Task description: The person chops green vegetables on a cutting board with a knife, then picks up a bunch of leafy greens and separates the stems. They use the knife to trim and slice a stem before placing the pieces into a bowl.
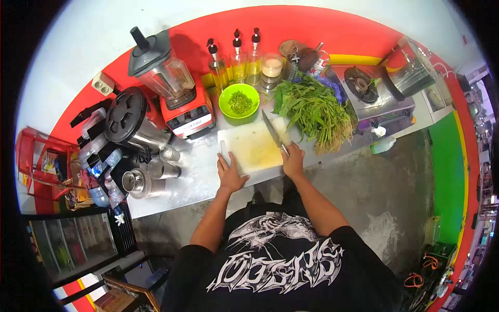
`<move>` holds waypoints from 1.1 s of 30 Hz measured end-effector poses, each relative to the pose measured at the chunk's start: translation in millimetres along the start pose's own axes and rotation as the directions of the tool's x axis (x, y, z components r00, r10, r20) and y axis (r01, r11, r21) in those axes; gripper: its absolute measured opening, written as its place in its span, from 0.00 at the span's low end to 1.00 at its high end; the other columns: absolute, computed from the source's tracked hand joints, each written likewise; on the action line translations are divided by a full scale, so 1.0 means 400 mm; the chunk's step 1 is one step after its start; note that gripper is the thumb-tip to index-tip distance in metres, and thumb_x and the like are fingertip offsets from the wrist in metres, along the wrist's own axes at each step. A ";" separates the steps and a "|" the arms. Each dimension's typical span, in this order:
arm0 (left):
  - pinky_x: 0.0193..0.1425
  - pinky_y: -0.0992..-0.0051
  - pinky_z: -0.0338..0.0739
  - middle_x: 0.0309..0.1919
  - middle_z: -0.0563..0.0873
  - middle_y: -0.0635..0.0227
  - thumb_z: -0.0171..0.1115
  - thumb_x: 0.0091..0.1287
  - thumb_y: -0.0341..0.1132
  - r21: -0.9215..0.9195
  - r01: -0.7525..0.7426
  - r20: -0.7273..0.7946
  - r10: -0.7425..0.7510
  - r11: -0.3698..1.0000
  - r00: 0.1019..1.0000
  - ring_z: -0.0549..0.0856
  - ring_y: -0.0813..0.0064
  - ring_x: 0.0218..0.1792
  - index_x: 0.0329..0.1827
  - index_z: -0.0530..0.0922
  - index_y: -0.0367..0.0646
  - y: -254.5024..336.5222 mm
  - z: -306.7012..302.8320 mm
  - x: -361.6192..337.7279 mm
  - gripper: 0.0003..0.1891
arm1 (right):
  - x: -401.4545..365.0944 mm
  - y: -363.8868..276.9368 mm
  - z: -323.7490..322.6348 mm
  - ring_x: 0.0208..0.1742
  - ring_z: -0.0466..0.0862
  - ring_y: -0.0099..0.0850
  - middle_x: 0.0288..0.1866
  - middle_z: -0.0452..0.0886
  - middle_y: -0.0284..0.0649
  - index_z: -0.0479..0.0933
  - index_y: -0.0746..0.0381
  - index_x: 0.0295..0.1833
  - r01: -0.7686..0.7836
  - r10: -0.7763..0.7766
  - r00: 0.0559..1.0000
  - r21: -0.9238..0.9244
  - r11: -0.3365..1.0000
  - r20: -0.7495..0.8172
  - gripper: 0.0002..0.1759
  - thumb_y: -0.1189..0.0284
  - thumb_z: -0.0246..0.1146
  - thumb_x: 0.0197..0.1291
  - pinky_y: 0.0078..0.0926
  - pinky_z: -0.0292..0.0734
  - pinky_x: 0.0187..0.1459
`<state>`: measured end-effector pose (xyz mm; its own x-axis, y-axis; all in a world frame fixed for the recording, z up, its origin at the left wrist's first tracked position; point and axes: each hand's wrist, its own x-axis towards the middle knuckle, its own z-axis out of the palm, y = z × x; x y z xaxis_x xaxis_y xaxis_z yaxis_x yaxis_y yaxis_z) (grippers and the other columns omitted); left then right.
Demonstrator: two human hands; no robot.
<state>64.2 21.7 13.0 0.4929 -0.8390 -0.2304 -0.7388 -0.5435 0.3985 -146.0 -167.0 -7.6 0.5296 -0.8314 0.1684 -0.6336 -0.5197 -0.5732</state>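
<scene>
A white cutting board (247,151) with yellowish stains and a few green bits lies on the metal counter. My left hand (230,174) rests at its lower left edge, fingers apart, holding nothing. At the board's right side my right hand (293,160) is closed round the handle of a knife (272,129), whose blade points up and to the left across the board. Behind the board stands a lime-green bowl (239,115) holding chopped greens (240,102). To the right of the knife lies a large bunch of leafy greens (317,112) with its roots on.
A red blender (189,114), a steel container with a black lid (148,135) and metal cups (165,169) stand to the left. Pump bottles (238,65) line the wall. A gas stove (377,99) is at the right. The counter's front edge (195,199) runs before me.
</scene>
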 end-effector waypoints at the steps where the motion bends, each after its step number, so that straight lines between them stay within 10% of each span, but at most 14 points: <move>1: 0.81 0.45 0.48 0.77 0.34 0.18 0.81 0.48 0.57 -0.003 -0.003 -0.016 0.003 1.000 1.000 0.47 0.21 0.77 0.85 0.40 0.40 0.000 0.004 0.000 0.70 | -0.004 -0.027 -0.011 0.64 0.71 0.53 0.72 0.72 0.56 0.78 0.64 0.57 -0.037 0.038 0.998 0.027 0.999 -0.050 0.16 0.65 0.63 0.70 0.48 0.63 0.67; 14: 0.81 0.45 0.50 0.77 0.37 0.17 0.76 0.54 0.59 0.032 0.037 0.000 -0.037 0.999 0.999 0.49 0.23 0.77 0.84 0.47 0.37 0.017 -0.005 0.020 0.63 | -0.003 -0.003 -0.026 0.67 0.69 0.53 0.75 0.71 0.50 0.79 0.60 0.66 -0.142 0.141 0.990 0.052 0.989 0.022 0.21 0.66 0.65 0.70 0.50 0.66 0.70; 22: 0.79 0.42 0.49 0.82 0.50 0.40 0.71 0.58 0.44 -0.154 0.086 -0.220 -0.119 0.984 0.968 0.51 0.40 0.80 0.79 0.64 0.42 0.137 -0.031 0.061 0.45 | 0.003 -0.007 -0.102 0.63 0.79 0.48 0.64 0.82 0.50 0.80 0.62 0.64 -0.135 0.134 0.991 0.111 0.985 0.022 0.23 0.67 0.67 0.65 0.47 0.69 0.65; 33: 0.73 0.56 0.69 0.61 0.84 0.51 0.66 0.59 0.31 -0.408 -0.482 -0.158 0.460 0.775 0.874 0.78 0.49 0.65 0.62 0.82 0.45 0.415 -0.014 0.216 0.24 | 0.016 0.071 -0.326 0.57 0.85 0.47 0.58 0.84 0.51 0.79 0.64 0.62 -0.382 0.426 0.901 0.313 0.869 -0.081 0.18 0.72 0.64 0.70 0.43 0.80 0.55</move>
<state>-13.3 -140.9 64.3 0.1632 -0.9790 0.1222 -0.6227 -0.0062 0.7824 -234.2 -212.7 81.6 0.1621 -0.9864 -0.0273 -0.5766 -0.0722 -0.8138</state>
